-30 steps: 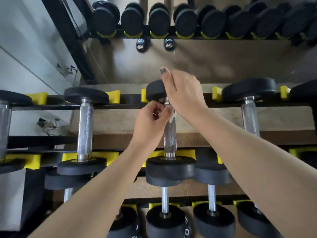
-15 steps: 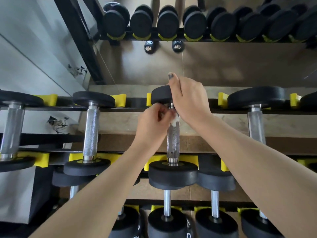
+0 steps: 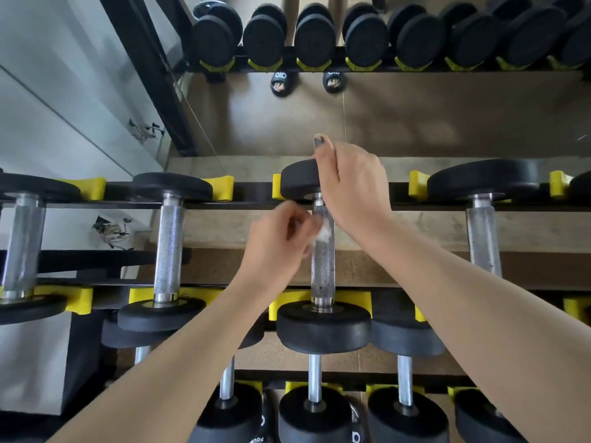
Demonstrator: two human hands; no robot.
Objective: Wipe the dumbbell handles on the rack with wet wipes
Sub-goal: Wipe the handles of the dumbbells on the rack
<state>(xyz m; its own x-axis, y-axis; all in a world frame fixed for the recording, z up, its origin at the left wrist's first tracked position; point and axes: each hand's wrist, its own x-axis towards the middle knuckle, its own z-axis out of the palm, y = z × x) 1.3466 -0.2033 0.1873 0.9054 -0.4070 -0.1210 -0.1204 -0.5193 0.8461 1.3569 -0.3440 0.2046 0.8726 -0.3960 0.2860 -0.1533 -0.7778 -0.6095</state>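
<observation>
On the rack's point(image 3: 96, 284) middle tier, a dumbbell point(image 3: 168, 247) lies at 9 o'clock, well apart from the hands. Near centre, the left hand point(image 3: 276, 238), blurred, has its fingers curled together, pinching a white wet wipe point(image 3: 323, 233) against the knurled handle point(image 3: 323, 260). That handle's long axis runs 12 to 6 o'clock. The right hand point(image 3: 351, 187) grips the far weight head point(image 3: 297, 183) at 12 o'clock, fingers curled over it. Another dumbbell point(image 3: 483, 238) lies at 3 o'clock.
</observation>
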